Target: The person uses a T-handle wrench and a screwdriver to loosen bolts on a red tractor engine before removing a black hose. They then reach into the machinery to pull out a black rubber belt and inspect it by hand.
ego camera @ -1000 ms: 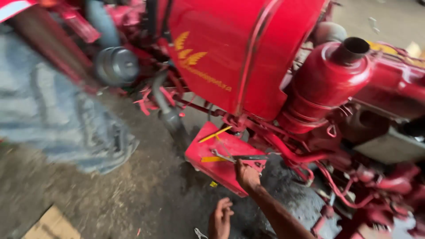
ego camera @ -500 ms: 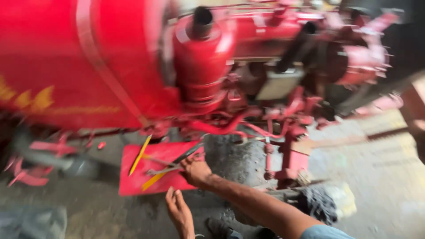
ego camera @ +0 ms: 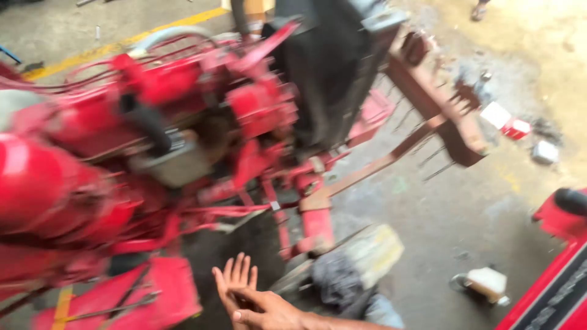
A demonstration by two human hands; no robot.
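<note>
2 hands show at the bottom edge of the head view, and neither holds a tool. The left hand (ego camera: 235,278) is spread flat, its fingers (ego camera: 239,269) open and pointing up toward the red tractor engine (ego camera: 183,153). The right hand (ego camera: 269,308) lies across it, touching it, fingers loosely curled and gripping nothing. Just left of them, a long metal tool (ego camera: 104,308) rests on the red footplate (ego camera: 165,296), near the hands but apart from them. The engine stands above the hands, blurred by camera motion, so no loosened or removed part can be made out. Judging from this, the work on the machine is paused, with the tool set down and nothing in hand. A block with a dark rag (ego camera: 351,269) lies on the concrete floor (ego camera: 465,208) beside them.
</note>
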